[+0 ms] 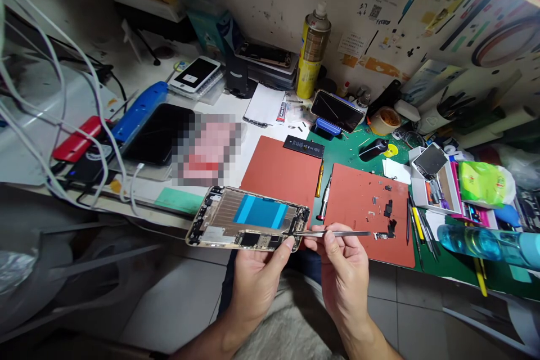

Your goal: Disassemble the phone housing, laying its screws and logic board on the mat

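My left hand (258, 278) grips an opened phone housing (219, 216) along its near edge, thumb over the rim. Inside the housing lie a blue adhesive sheet (260, 212) and a dark circuit board (253, 239). My right hand (343, 267) pinches metal tweezers (348, 233), whose tips reach the right end of the housing by my left thumb. Whether the tips hold anything is too small to tell. Behind the housing, a black phone battery (304, 146) rests across the edge of a red-brown mat (274, 166). A second red-brown mat (363, 191) carries small phone parts (388, 208).
Two screwdrivers (324, 201) lie between the mats. A blue water bottle (485, 244) lies at the right, near pens and tools (417, 222). A yellow spray can (312, 53) stands at the back. White cables (95, 107) hang at the left, near a black phone (160, 132).
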Demonstrator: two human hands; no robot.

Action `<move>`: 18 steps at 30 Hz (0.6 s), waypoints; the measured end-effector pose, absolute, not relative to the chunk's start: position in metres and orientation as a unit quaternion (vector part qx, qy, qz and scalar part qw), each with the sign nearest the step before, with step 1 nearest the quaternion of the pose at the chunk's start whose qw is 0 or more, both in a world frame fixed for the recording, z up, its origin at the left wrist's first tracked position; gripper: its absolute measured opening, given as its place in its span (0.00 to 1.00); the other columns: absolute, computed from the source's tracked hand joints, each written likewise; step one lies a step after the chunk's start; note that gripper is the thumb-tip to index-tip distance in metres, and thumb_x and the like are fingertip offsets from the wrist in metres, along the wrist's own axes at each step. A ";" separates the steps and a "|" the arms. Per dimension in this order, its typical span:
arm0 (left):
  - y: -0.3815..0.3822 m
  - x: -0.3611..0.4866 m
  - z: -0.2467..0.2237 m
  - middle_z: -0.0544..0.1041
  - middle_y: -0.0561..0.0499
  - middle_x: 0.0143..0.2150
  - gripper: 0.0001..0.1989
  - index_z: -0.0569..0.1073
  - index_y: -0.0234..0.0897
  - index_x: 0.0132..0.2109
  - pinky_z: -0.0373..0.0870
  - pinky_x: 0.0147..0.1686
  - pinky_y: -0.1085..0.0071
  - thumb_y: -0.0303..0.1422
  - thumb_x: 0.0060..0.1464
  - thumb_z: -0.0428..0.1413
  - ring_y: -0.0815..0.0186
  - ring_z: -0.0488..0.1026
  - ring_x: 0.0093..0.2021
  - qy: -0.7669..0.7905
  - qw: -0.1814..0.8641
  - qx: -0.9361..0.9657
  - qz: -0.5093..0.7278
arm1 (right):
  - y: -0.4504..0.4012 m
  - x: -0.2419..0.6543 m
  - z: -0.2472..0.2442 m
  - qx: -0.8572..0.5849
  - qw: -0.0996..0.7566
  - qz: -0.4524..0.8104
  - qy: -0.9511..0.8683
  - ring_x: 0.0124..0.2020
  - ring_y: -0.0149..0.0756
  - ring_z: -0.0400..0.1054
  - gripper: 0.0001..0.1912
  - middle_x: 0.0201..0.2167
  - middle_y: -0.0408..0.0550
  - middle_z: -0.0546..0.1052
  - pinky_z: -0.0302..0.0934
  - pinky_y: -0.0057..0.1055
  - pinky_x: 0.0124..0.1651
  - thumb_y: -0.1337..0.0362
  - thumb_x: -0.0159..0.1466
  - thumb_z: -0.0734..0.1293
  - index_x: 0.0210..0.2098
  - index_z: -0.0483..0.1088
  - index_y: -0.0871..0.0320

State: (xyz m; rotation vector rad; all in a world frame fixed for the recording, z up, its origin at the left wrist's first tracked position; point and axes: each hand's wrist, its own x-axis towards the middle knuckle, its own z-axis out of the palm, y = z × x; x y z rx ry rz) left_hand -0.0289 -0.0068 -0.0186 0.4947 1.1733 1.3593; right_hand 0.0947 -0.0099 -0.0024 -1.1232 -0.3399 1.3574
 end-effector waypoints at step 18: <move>-0.006 -0.029 -0.023 0.88 0.45 0.46 0.13 0.85 0.37 0.47 0.83 0.53 0.69 0.36 0.56 0.73 0.59 0.86 0.46 0.497 0.593 0.231 0.590 | -0.011 0.095 -0.004 -0.497 0.605 0.608 -0.134 0.36 0.40 0.84 0.12 0.40 0.52 0.87 0.81 0.36 0.43 0.59 0.63 0.82 0.39 0.80 0.58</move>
